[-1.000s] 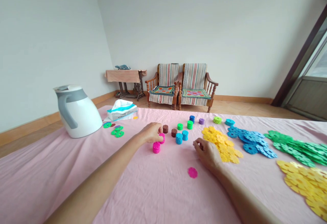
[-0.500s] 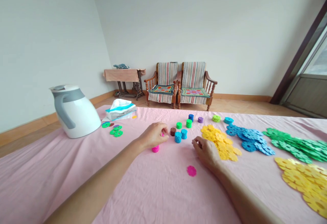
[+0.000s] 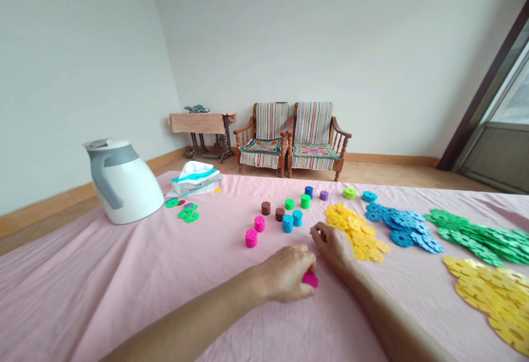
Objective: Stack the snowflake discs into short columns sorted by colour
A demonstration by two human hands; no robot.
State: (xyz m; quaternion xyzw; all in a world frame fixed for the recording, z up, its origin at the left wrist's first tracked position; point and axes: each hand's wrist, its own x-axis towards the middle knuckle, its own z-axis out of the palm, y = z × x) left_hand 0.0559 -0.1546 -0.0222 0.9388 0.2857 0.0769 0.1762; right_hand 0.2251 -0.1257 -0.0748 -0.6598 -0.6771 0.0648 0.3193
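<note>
My left hand (image 3: pixel 289 273) is low over the cloth, its thumb and fingers closed around the edges of a flat pink flower-shaped disc (image 3: pixel 310 280). My right hand (image 3: pixel 334 245) rests beside a pile of yellow discs (image 3: pixel 351 227) with its fingers curled; whatever may be inside them is hidden. Beyond my left hand stand two short pink disc stacks (image 3: pixel 251 238). Two brown stacks (image 3: pixel 265 208), two light blue stacks (image 3: pixel 287 223) and two green stacks (image 3: pixel 305 201) are grouped farther back.
Blue discs (image 3: pixel 407 221), green discs (image 3: pixel 479 232) and more yellow discs (image 3: pixel 491 296) lie in piles to the right. A white jug (image 3: pixel 128 185) and a tissue box (image 3: pixel 196 179) stand at the left, near loose green discs (image 3: pixel 189 214). Dark blue, purple and lime stacks (image 3: pixel 349 193) line the back.
My left hand has left the pink and brown stacks and come nearer and to the right, onto the loose pink disc. My right hand has stayed in place.
</note>
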